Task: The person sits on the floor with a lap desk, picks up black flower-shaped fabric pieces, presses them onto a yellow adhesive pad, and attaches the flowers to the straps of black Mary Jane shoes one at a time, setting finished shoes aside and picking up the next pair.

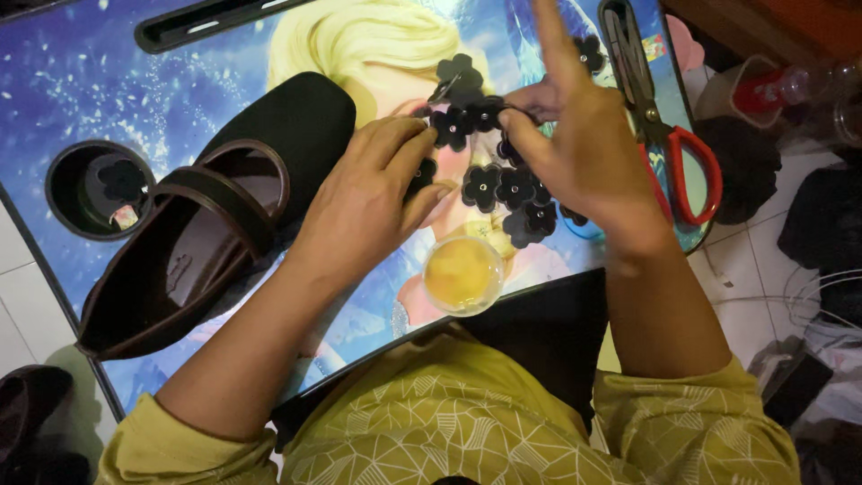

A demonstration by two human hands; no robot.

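Observation:
Several small black fabric flowers [503,184] lie clustered on a small blue picture-printed table [135,81]. My left hand [364,202] rests on the table with thumb and fingers pinched on one black flower [449,127]. Over the cluster, my right hand [579,135] pinches the neighbouring flower [489,110], index finger raised. The two hands almost touch. A dark brown strap shoe [193,233] with a black toe lies left of my left hand. A small round cup of yellow glue [462,274] stands just below the flowers.
Red-handled scissors [660,126] lie at the table's right edge. A round cup hole [97,189] at the left holds black flowers. A black slot [206,22] runs along the far edge. Dark cloth, a plastic bottle [790,85] and wires lie on the floor to the right.

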